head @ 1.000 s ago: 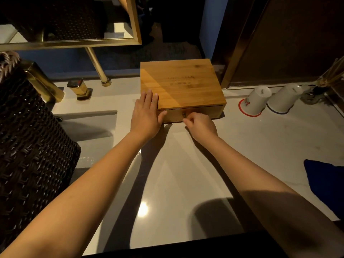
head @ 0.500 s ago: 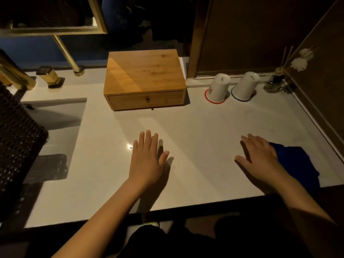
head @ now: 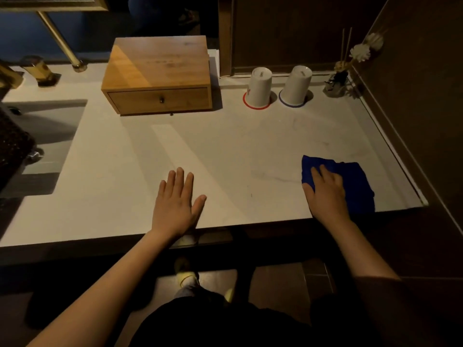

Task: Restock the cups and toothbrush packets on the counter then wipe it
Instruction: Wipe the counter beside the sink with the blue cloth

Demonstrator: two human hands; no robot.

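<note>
Both forearms are bare down to the left hand (head: pixel 175 204) and right hand (head: pixel 325 194). A loose dark brown sleeve (head: pixel 380 304) covers the right upper arm at the lower right of the frame. Black clothing (head: pixel 213 324) fills the bottom centre, with a pale shoe (head: pixel 186 276) just above it.
</note>
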